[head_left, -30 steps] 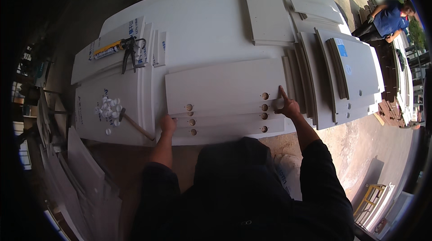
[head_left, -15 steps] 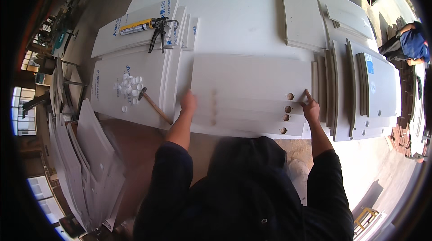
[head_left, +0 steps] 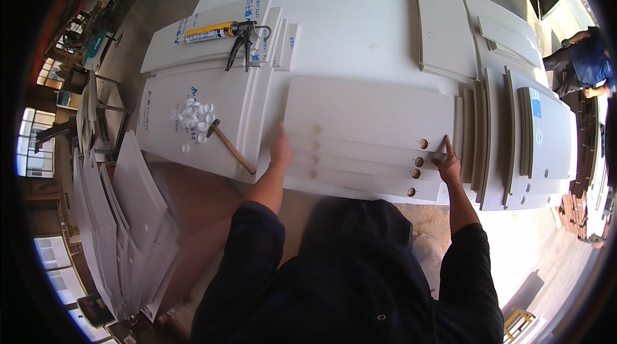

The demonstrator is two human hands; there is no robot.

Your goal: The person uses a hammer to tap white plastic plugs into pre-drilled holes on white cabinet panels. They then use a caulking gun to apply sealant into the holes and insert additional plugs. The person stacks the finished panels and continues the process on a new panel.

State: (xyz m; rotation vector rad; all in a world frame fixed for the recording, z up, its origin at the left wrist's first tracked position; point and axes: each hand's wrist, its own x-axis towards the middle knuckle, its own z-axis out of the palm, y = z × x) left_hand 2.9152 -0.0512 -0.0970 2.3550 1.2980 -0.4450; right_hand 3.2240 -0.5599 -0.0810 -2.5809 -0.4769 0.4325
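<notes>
In front of me lies a stepped stack of light grey panels, the top panel (head_left: 366, 109) farthest back, each with a round hole near its right end. My left hand (head_left: 281, 149) is at the stack's left end, fingers partly blurred and closed against the panel's edge. At the opposite end my right hand (head_left: 448, 162) grips the panel's edge, with the index finger stretched along the corner and the thumb below it. Left of the stack, a hammer (head_left: 232, 148) with a wooden handle lies beside several white round caps (head_left: 196, 114) on another panel pile.
A yellow caulking gun (head_left: 222, 32) rests on printed panels (head_left: 154, 48) at the far left. More panel stacks (head_left: 553, 132) stand on the right of the white table (head_left: 347, 16). Panels (head_left: 138, 190) lean at the lower left. Another person (head_left: 588, 61) is at the far right.
The whole view has shifted slightly, so the table appears a little farther right. Both hands remain at the same ends of the stack, and the panels keep their stepped arrangement.
</notes>
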